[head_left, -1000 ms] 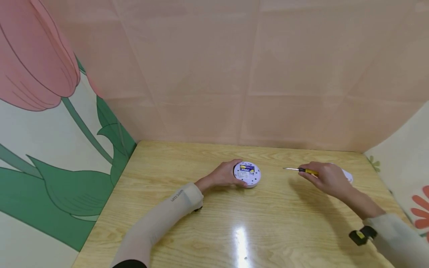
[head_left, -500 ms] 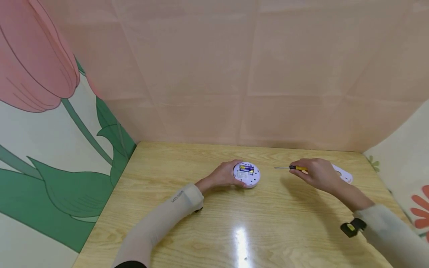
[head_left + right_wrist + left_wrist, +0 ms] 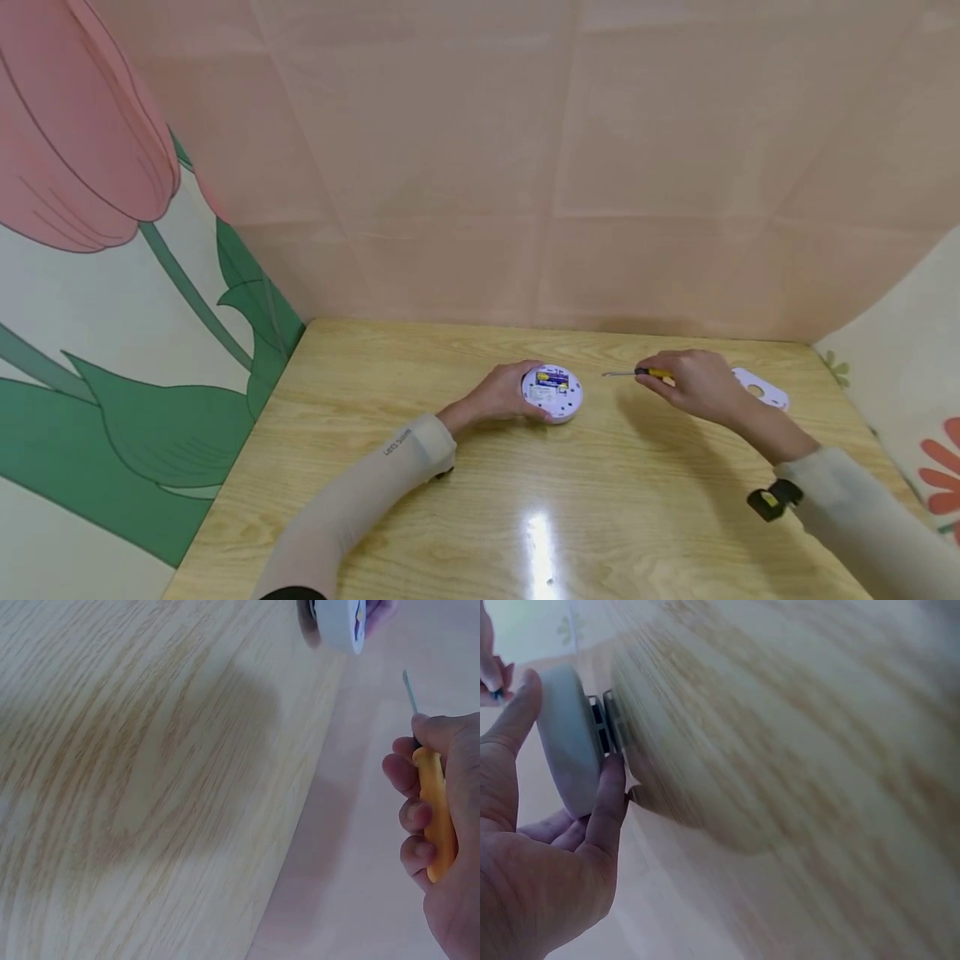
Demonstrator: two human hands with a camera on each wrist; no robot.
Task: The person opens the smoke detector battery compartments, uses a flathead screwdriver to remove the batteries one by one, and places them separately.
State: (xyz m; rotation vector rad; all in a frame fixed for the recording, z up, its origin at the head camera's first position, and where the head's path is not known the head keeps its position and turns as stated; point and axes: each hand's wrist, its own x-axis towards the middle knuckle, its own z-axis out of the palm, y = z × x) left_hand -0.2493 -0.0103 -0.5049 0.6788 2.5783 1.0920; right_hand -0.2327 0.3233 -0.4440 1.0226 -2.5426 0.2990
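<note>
My left hand point(image 3: 504, 392) grips the side of a round white battery-powered device point(image 3: 542, 402), thumb on the near side and fingers around the far side. The device's flat face is up, with a dark blue and yellow battery point(image 3: 552, 381), a label and small dark holes. In the left wrist view the white body point(image 3: 566, 742) appears edge-on, and dark clip-like parts point(image 3: 601, 724) stand out on its underside. To the right, my right hand point(image 3: 697, 385) holds a screwdriver point(image 3: 435, 814) by its yellow handle. Its thin metal shaft points left, the tip a short way off the device.
A white plate point(image 3: 776, 400) with a round hole lies on the wooden table point(image 3: 420, 358) behind the right hand. A pink cloth wall point(image 3: 450, 208) rises along the table's far edge. Flower-printed panels point(image 3: 135, 433) flank the sides. A small black camera point(image 3: 776, 498) sits on the right wrist.
My right hand has moved left with the screwdriver, bringing its tip closer to the device and uncovering more of the white plate. The left hand and the device have stayed nearly still.
</note>
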